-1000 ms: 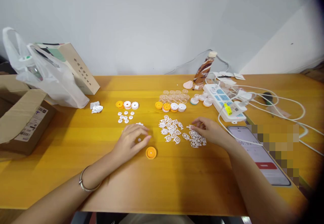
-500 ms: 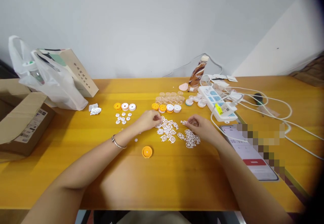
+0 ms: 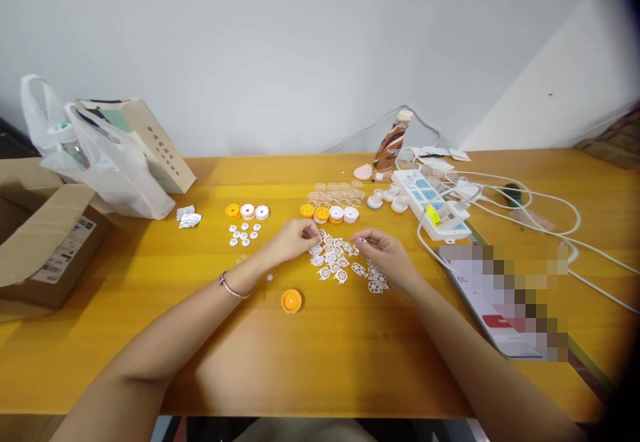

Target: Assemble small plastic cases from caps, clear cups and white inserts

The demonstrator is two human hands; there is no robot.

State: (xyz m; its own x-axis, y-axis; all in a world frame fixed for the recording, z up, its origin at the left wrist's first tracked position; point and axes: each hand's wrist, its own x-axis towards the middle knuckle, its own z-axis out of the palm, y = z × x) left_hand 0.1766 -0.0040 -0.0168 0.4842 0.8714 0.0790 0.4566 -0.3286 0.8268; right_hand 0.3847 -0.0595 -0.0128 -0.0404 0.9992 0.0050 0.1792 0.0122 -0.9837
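Note:
My left hand (image 3: 295,241) is closed in a pinch at the left edge of a pile of white spoked plastic pieces (image 3: 331,255); whatever its fingertips hold is hidden. Opposite it, my right hand (image 3: 384,254) pinches one small white spoked plastic piece between thumb and fingers, just above the pile's right side. A smaller heap of the same white pieces (image 3: 376,277) lies partly under my right hand. Closer to me sits a round orange plastic case (image 3: 291,301) with a small white dot at its centre. A tiny white disc (image 3: 270,277) rests near my left wrist.
Orange and white round cases (image 3: 322,214) form a row behind the pile, with clear cups (image 3: 336,195) beyond. Small white knobs (image 3: 245,235) lie left. A power strip (image 3: 430,205), cables, a phone (image 3: 480,309) and a bottle (image 3: 393,141) occupy the right; a cardboard box (image 3: 55,262) stands left.
My right hand has shifted left towards the main pile with the white spoked piece in its fingers. The left hand has stayed almost in place. The view has moved slightly.

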